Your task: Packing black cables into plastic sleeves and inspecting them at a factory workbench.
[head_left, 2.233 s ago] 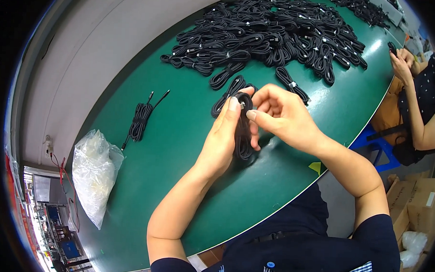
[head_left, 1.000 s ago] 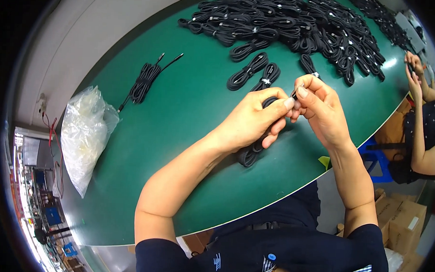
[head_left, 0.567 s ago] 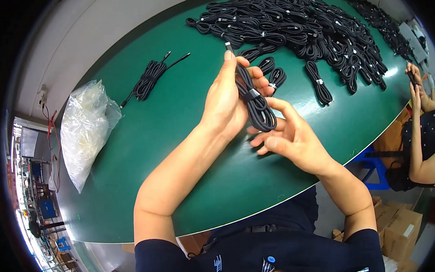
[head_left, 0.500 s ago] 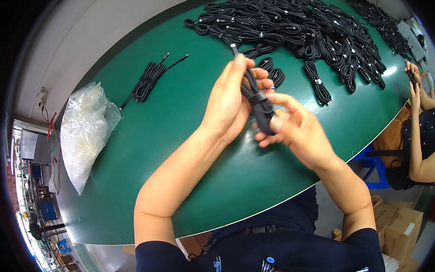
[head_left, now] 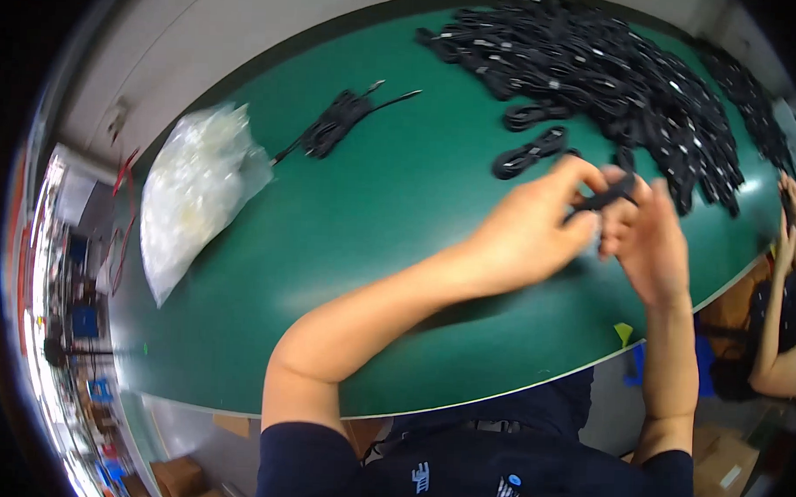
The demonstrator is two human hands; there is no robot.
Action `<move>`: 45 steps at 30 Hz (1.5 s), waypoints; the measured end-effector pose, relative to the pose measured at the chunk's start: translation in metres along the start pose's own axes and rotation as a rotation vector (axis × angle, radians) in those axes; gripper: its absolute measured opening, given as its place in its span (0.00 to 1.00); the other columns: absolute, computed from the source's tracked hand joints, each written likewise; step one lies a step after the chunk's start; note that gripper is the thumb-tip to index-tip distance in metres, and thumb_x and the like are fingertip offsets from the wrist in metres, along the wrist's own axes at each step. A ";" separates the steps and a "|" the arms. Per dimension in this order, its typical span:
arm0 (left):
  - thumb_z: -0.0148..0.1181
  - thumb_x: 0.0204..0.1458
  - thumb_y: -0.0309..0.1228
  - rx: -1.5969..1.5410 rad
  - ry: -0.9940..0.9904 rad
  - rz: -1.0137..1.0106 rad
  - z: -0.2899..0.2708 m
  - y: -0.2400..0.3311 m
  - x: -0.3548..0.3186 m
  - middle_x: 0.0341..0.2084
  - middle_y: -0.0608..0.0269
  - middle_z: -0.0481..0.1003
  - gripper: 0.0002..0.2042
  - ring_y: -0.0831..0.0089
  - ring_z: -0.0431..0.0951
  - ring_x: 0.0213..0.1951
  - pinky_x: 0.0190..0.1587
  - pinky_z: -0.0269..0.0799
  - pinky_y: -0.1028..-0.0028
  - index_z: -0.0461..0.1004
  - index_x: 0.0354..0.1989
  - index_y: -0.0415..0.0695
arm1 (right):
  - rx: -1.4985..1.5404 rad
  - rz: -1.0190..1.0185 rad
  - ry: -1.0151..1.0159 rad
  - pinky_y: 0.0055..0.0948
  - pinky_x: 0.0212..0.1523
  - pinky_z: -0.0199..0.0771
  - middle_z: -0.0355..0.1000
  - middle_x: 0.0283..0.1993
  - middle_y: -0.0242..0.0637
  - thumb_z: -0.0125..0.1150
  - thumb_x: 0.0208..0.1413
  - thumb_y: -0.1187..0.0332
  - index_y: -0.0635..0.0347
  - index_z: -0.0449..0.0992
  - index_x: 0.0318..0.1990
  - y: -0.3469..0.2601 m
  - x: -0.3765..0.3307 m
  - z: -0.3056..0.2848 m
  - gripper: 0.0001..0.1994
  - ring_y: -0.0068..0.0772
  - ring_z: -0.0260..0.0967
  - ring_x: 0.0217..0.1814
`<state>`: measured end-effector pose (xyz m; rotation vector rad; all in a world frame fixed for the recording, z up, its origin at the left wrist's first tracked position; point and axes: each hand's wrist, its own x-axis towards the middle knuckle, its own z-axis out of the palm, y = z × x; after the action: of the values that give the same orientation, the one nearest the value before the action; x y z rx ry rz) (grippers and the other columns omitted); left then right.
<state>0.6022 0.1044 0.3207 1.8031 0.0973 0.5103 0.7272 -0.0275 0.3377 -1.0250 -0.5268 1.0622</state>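
Above a green table (head_left: 347,212), my left hand (head_left: 530,236) and my right hand (head_left: 648,244) hold one bundled black cable (head_left: 603,199) between their fingertips. Most of the bundle is hidden behind my fingers. Both hands are blurred by motion. Just beyond them lie two loose coiled cables (head_left: 531,152), and further back a big heap of black cable bundles (head_left: 614,72) covers the far right of the table.
A clear plastic bag (head_left: 194,189) lies at the left of the table. A single black cable with bare ends (head_left: 337,122) lies near the far edge. Another person (head_left: 786,297) works at the right edge. Cardboard boxes (head_left: 171,477) stand below the table.
The view has swung to the right. My hands have gone from holding the bundle upright to pinching it low between the fingertips, close to the heap.
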 end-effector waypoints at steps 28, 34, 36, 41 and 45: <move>0.42 0.63 0.34 -0.778 0.023 -0.478 0.012 0.001 -0.002 0.42 0.62 0.70 0.14 0.76 0.72 0.42 0.43 0.71 0.73 0.60 0.54 0.43 | -1.067 -0.884 0.178 0.27 0.31 0.75 0.68 0.36 0.40 0.63 0.42 0.80 0.64 0.70 0.38 0.024 0.003 0.003 0.13 0.34 0.71 0.32; 0.38 0.64 0.38 -0.828 0.056 -0.499 0.018 0.006 -0.003 0.42 0.56 0.68 0.17 0.70 0.72 0.42 0.45 0.73 0.69 0.61 0.56 0.42 | -1.092 -0.861 0.028 0.26 0.29 0.71 0.68 0.30 0.36 0.62 0.43 0.80 0.63 0.69 0.33 0.026 -0.015 0.001 0.09 0.29 0.69 0.30; 0.36 0.65 0.40 -0.726 -0.099 -0.556 0.016 0.006 -0.007 0.42 0.56 0.68 0.19 0.70 0.72 0.41 0.39 0.75 0.69 0.60 0.57 0.42 | -0.808 -0.555 0.027 0.24 0.28 0.71 0.70 0.31 0.37 0.61 0.47 0.79 0.64 0.70 0.35 0.025 -0.023 0.004 0.08 0.26 0.70 0.28; 0.34 0.64 0.45 -0.437 -0.184 -0.510 0.023 0.008 -0.004 0.24 0.61 0.69 0.18 0.79 0.67 0.18 0.18 0.66 0.81 0.62 0.34 0.43 | -0.602 -0.292 -0.170 0.22 0.29 0.72 0.73 0.28 0.35 0.60 0.51 0.78 0.65 0.70 0.35 0.022 -0.034 0.007 0.05 0.24 0.74 0.29; 0.39 0.64 0.43 -0.323 -0.293 -0.539 0.016 0.007 -0.005 0.18 0.66 0.66 0.16 0.83 0.64 0.15 0.18 0.60 0.83 0.64 0.34 0.42 | -0.407 -0.235 -0.030 0.19 0.34 0.71 0.73 0.31 0.34 0.60 0.52 0.78 0.64 0.69 0.36 0.010 -0.033 -0.010 0.07 0.22 0.73 0.32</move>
<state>0.6026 0.0865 0.3225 1.4371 0.2723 -0.1197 0.7162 -0.0602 0.3275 -1.2670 -0.8901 0.7773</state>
